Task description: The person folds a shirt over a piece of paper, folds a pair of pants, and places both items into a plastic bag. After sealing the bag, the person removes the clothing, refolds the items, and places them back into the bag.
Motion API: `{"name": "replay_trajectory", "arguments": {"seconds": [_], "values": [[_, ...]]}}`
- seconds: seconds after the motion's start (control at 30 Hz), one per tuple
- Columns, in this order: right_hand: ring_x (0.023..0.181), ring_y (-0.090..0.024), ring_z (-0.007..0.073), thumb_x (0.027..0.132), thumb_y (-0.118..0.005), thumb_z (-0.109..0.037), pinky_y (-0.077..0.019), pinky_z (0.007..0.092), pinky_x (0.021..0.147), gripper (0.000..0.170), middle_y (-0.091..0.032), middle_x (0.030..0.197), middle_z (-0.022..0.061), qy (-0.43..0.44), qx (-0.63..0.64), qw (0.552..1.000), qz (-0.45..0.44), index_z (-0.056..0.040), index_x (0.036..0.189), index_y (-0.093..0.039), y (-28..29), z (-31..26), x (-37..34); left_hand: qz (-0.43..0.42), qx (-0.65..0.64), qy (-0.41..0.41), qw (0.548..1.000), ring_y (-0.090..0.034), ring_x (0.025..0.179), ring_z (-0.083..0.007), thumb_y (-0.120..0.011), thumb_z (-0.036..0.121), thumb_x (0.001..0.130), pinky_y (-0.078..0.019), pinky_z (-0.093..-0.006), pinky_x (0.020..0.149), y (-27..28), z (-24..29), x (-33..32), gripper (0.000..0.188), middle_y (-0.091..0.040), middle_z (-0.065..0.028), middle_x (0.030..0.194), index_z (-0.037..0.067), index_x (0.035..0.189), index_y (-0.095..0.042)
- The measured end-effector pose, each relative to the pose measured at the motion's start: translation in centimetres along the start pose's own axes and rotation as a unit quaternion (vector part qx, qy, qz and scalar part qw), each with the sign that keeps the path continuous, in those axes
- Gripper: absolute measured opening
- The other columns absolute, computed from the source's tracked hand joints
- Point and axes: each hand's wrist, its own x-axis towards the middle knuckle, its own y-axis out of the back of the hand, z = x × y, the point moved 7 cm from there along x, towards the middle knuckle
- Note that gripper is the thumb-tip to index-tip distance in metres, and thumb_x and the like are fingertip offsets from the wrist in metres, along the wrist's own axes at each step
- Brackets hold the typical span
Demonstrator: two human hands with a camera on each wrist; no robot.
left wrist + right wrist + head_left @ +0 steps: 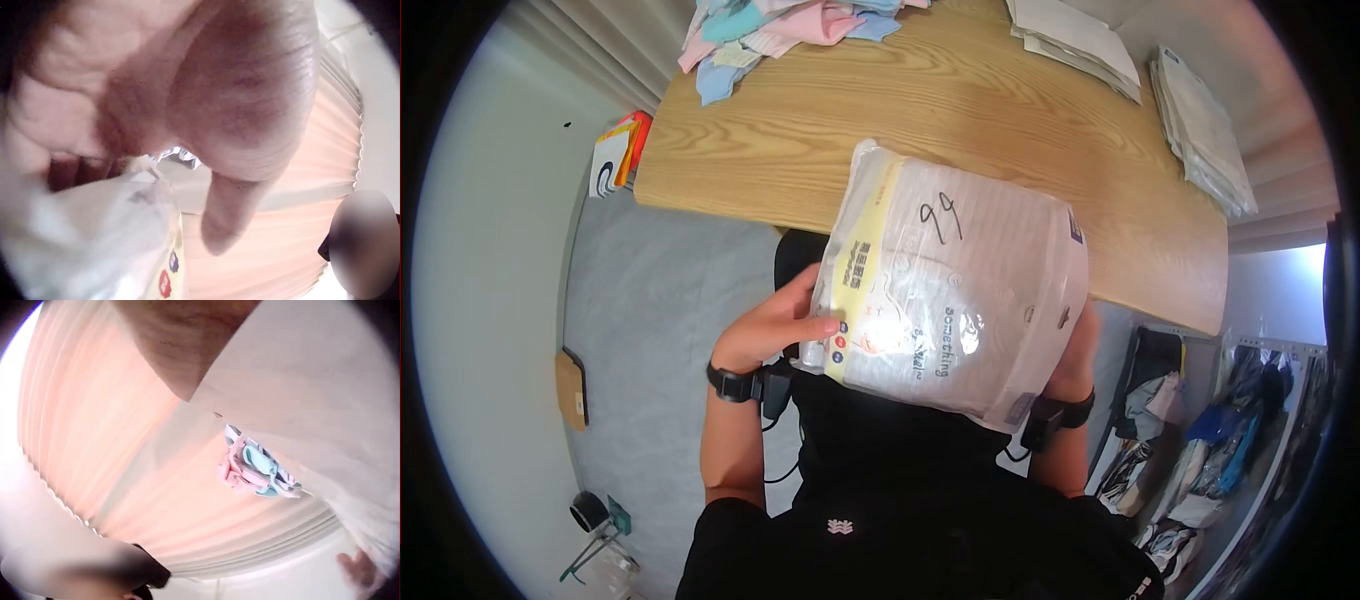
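A clear plastic bag [960, 290] with a white filling, a yellow printed strip and a handwritten mark is held tilted in front of the body, overlapping the table's near edge. My left hand [775, 325] grips its left side, thumb over the yellow strip; in the left wrist view the curled fingers [81, 170] go behind the bag. At the opposite side, my right hand [1080, 350] is mostly covered by the bag, its fingers hidden. In the right wrist view, part of that hand [187, 344] shows against the bag's pale surface [312, 375].
A wooden table [960, 110] lies ahead. On it are a heap of pastel clothes [790, 30] at the far left, a stack of flat white packages [1080, 40] at the back right and another stack [1200, 130] at the right edge. Hanging clothes [1210, 440] stand at right.
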Motion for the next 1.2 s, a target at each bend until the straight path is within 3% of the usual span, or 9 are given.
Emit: {"name": "replay_trajectory", "arguments": {"seconds": [0.13,0.23,0.33,0.63,0.8,0.93,1.07,1.17,1.2], "values": [[0.092,-0.061,0.0088,0.102,-0.067,-0.027,-0.052,0.0271,0.079,0.042,-0.067,0.109,0.0007,-0.013,-0.237,0.971,-0.012,-0.0027,0.135,-0.058,1.1,1.5,0.4,0.058,-0.027,-0.019,0.998,-0.054,0.133,-0.02,-0.072,0.022,0.098,-0.0421,-0.0366,0.113,-0.3,-1.0,2.8,0.075,-0.053,-0.0118,0.149,-0.004,0.155,-0.032],[0.094,-0.06,0.0097,0.096,-0.075,-0.023,-0.0517,0.0288,0.081,0.046,-0.066,0.109,0.0016,-0.017,-0.229,0.973,-0.036,-0.0011,0.133,-0.059,0.3,1.4,0.9,0.093,0.004,-0.058,0.994,-0.056,0.129,-0.0174,-0.074,0.022,0.097,-0.0453,-0.0345,0.109,-0.3,-0.8,3.5,0.072,-0.056,-0.0115,0.146,-0.002,0.153,-0.037],[0.097,-0.06,0.0132,0.096,-0.075,-0.026,-0.0526,0.0318,0.084,0.046,-0.066,0.11,0.0029,0.079,-0.323,0.941,-0.054,0.0003,0.131,-0.059,-0.4,0.6,1.5,0.075,0.049,-0.064,0.994,-0.058,0.126,-0.0168,-0.078,0.021,0.094,-0.0463,-0.0345,0.108,-0.8,-0.7,3.1,0.07,-0.06,-0.0108,0.141,-0.001,0.151,-0.042],[0.1,-0.062,0.0146,0.097,-0.072,-0.022,-0.0538,0.0317,0.085,0.042,-0.067,0.114,0.006,-0.015,-0.377,0.923,-0.079,-0.0006,0.131,-0.061,-0.3,-0.2,1.8,0.101,0.0,-0.083,0.991,-0.063,0.118,-0.0175,-0.083,0.015,0.088,-0.0503,-0.0348,0.103,-1.5,-0.8,2.8,0.069,-0.066,-0.0097,0.133,-0.002,0.145,-0.049],[0.116,-0.064,0.0207,0.098,-0.068,-0.026,-0.0513,0.0388,0.1,0.053,-0.067,0.128,0.0117,0.075,-0.014,0.99,-0.121,-0.0016,0.143,-0.054,0.5,-4.9,2.0,0.156,-0.04,-0.143,0.977,-0.065,0.117,-0.0191,-0.083,0.006,0.085,-0.0518,-0.036,0.102,-1.9,0.7,2.5,0.066,-0.066,-0.0115,0.132,-0.002,0.142,-0.05],[0.135,-0.054,0.0283,0.098,-0.069,-0.03,-0.0414,0.0446,0.114,0.068,-0.055,0.146,0.0185,0.195,-0.17,0.953,-0.158,0.0005,0.153,-0.043,0.3,-8.3,1.8,0.256,-0.068,-0.245,0.933,-0.067,0.113,-0.0195,-0.083,0.004,0.085,-0.0537,-0.0364,0.099,-2.8,3.6,2.3,0.065,-0.067,-0.0122,0.129,-0.002,0.141,-0.05],[0.146,-0.042,0.0309,0.099,-0.068,-0.031,-0.0387,0.0458,0.116,0.08,-0.039,0.159,0.0195,0.186,-0.333,0.922,-0.074,0.0034,0.159,-0.027,0.7,-6.2,1.8,0.259,-0.063,-0.309,0.913,-0.066,0.114,-0.0207,-0.085,0.007,0.085,-0.053,-0.037,0.1,-3.0,5.2,2.3,0.06,-0.067,-0.013,0.128,-0.003,0.136,-0.055],[0.144,-0.044,0.0319,0.103,-0.063,-0.024,-0.0385,0.0474,0.117,0.072,-0.04,0.158,0.0184,0.197,-0.171,0.965,0.042,0.0023,0.159,-0.027,2.9,-6.0,2.0,0.21,0.024,-0.353,0.911,-0.065,0.117,-0.0245,-0.082,0.012,0.089,-0.0502,-0.0407,0.104,-2.7,5.8,2.7,0.051,-0.067,-0.0132,0.129,-0.002,0.133,-0.06],[0.143,-0.045,0.0343,0.108,-0.052,-0.029,-0.0385,0.049,0.117,0.063,-0.04,0.159,0.0175,0.207,-0.061,0.976,-0.019,0.0011,0.159,-0.03,4.1,-5.9,3.0,0.19,0.035,-0.335,0.922,-0.064,0.119,-0.0263,-0.08,0.013,0.09,-0.0487,-0.042,0.106,-1.8,5.9,3.8,0.047,-0.067,-0.013,0.13,-0.001,0.131,-0.062]]}}
